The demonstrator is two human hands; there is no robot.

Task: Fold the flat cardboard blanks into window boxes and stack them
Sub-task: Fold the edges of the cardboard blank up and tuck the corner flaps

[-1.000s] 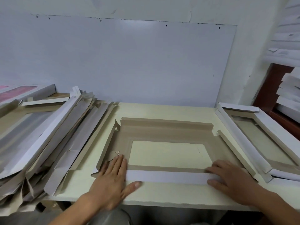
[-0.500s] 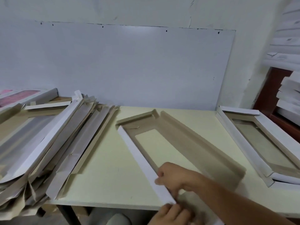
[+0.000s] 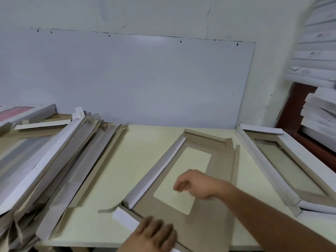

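Since half a second ago the brown cardboard window blank [image 3: 216, 180] has dropped flat mid-desk, reaching the front edge, left hand [image 3: 154, 235] pressing its near flap with straight fingers, right hand [image 3: 192, 183] loosely curled above, empty.

Bare table [image 3: 109, 170] lies open between the heap of flat blanks [image 3: 45, 160] on my left and the blank [image 3: 214, 188] I'm working on. On my right a folded window box [image 3: 291, 170] blocks the table's edge; a whiteboard [image 3: 145, 79] closes the back.
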